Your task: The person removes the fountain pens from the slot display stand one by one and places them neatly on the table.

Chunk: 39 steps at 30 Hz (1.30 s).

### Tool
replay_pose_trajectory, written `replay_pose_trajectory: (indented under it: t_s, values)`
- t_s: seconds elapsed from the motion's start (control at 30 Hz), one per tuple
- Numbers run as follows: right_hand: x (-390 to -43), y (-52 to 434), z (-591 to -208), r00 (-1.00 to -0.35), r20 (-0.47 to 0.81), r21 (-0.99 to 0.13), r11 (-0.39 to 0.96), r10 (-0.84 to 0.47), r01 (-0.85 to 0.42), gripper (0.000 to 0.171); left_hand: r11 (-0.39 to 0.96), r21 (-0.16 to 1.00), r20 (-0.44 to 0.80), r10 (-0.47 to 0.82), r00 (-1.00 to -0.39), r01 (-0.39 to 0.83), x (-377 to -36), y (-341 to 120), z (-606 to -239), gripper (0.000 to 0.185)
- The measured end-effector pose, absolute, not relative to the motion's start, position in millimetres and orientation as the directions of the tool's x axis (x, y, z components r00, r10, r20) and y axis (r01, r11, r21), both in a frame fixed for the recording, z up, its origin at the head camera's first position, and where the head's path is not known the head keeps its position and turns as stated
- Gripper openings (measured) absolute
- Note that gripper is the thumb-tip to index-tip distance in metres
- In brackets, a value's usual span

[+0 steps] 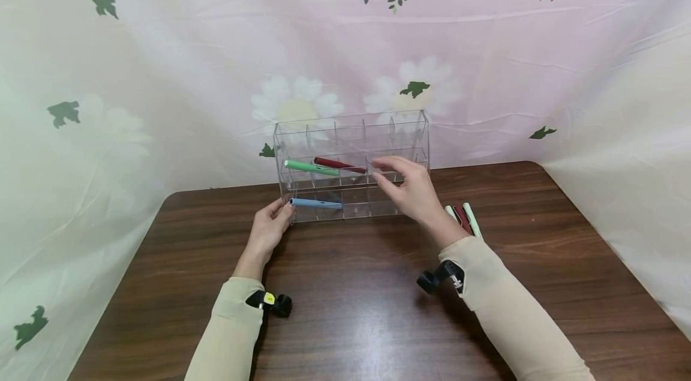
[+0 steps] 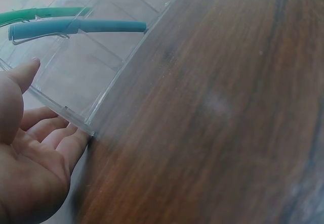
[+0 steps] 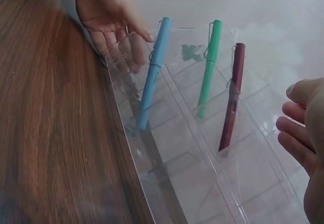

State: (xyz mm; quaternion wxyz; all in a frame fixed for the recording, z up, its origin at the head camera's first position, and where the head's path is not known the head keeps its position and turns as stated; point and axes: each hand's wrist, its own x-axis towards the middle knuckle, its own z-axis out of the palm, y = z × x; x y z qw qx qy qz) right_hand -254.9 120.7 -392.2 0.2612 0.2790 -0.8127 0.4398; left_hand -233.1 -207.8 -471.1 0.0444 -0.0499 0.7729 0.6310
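A clear acrylic pen rack [image 1: 355, 211] with divided compartments in two tiers stands at the table's back. My left hand [image 1: 267, 230] holds its lower left corner, thumb at the near side and fingers around the edge. In the lower tier a blue pen [image 1: 318, 204] leans across the dividers. Above it, a green pen [image 1: 310, 167] and a dark red pen [image 1: 340, 164] lie slanted in the upper tier, clips visible in the right wrist view. My right hand [image 1: 414, 189] hovers in front of the rack's right half, fingers loosely bent, thumb and fingertips apart with nothing between them.
On the brown wooden table [image 1: 345, 297], right of the rack, lie a pale green pen [image 1: 472, 222], a dark red pen [image 1: 462, 217] and another pale pen [image 1: 450, 211], partly behind my right forearm. A patterned cloth backdrop [image 1: 216, 69] hangs close behind the rack.
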Motion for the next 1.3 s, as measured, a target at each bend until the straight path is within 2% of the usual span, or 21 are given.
replay_pose_trajectory:
  t_s: [0.5,0.7,0.93,1.3]
  values:
    - [-271,85,-396,-0.654,0.715,-0.525,0.427,-0.248,-0.736,0.029,0.177,0.976,-0.127,-0.009,-0.992,-0.127,-233,-209,-471,0.061]
    - [-273,74,-396,-0.701,0.671,-0.565,0.445,-0.243,-0.695,0.030,0.157,0.980,-0.121,-0.002,-0.993,-0.120,-232,-207,-469,0.060]
    - [-278,63,-391,-0.784,0.570,-0.627,0.487,-0.245,-0.608,0.032,0.160,0.980,-0.120,-0.002,-0.993,-0.119,-233,-208,-468,0.061]
    - [-284,51,-384,-0.849,0.454,-0.607,0.604,-0.269,-0.516,0.032,0.177,0.975,-0.134,-0.012,-0.991,-0.134,-233,-209,-470,0.061]
